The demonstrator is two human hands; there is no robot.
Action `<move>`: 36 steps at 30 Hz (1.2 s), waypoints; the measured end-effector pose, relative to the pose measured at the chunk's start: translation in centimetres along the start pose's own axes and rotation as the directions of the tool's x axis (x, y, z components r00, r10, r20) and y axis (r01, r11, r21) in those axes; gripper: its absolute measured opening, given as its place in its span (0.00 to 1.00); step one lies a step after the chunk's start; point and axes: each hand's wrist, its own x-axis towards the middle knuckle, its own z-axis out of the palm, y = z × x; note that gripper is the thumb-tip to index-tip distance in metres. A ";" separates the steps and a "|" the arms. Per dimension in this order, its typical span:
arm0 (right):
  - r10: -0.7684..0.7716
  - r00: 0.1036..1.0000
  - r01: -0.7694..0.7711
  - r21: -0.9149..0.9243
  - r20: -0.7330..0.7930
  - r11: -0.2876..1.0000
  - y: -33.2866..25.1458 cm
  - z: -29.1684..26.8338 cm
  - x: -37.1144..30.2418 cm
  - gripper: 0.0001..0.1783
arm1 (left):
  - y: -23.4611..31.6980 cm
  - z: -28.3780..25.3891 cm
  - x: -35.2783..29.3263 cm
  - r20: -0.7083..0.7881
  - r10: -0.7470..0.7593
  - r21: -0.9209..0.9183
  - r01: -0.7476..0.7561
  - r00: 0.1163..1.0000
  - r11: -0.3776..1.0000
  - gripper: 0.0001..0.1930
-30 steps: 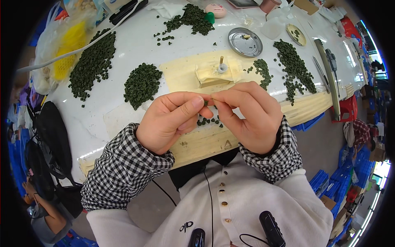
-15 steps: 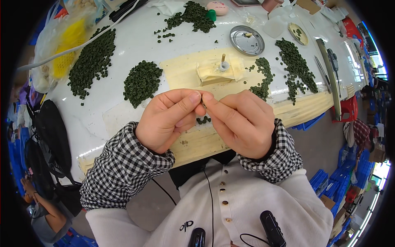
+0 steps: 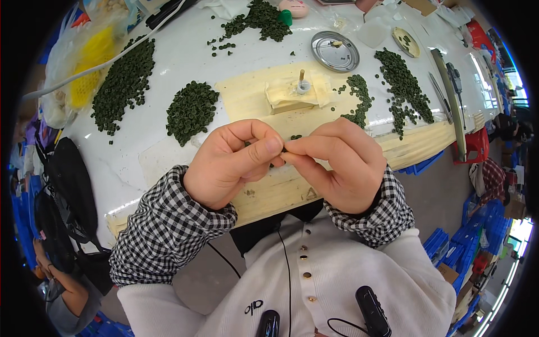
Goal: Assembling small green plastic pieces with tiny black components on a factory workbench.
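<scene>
My left hand (image 3: 227, 163) and my right hand (image 3: 345, 165) meet over the table's front edge, thumbs and forefingers pinched. Between the touching fingertips shows a tiny dark round piece (image 3: 284, 149); its details are mostly hidden. A few similar green pieces (image 3: 296, 137) lie on the table just behind the fingers. Farther back stands a block wrapped in tan tape (image 3: 292, 102), with a small white cup (image 3: 303, 86) on it and a thin brown stick (image 3: 301, 74) upright in the cup. To the left of my hands is a heap of small dark green round pieces (image 3: 192, 112).
More green heaps lie at the far left (image 3: 123, 78), at the back (image 3: 264, 21) and at the right (image 3: 401, 84). A round metal lid (image 3: 335, 51) sits behind the block. Tweezers (image 3: 441, 95) and a long bar (image 3: 451, 104) lie at the right. A white cable (image 3: 112, 63) crosses the left.
My right hand has shifted slightly right and turned, its fingers opening out a little from the palm. The fingertips still meet, and the dark piece between them now shows more.
</scene>
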 end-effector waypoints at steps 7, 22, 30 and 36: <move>-0.026 0.999 0.028 -0.079 0.019 0.997 0.2 -0.3 0.2 0.12 | 0.5 0.3 -0.1 -0.025 0.002 0.070 0.000 1.000 0.998 0.07; 0.277 0.948 -0.311 0.268 0.156 0.912 0.1 -0.6 0.4 0.06 | 0.5 1.0 -0.2 -0.115 0.141 0.320 -0.098 0.983 0.942 0.07; 0.490 0.814 -0.579 0.516 0.312 0.632 0.2 -0.5 0.0 0.07 | 0.6 1.3 -0.3 -0.122 0.185 0.425 -0.118 0.975 0.898 0.05; 0.508 0.796 -0.601 0.520 0.328 0.607 0.2 -0.3 -0.2 0.07 | 0.4 1.0 -0.3 -0.127 0.187 0.507 -0.098 0.974 0.856 0.05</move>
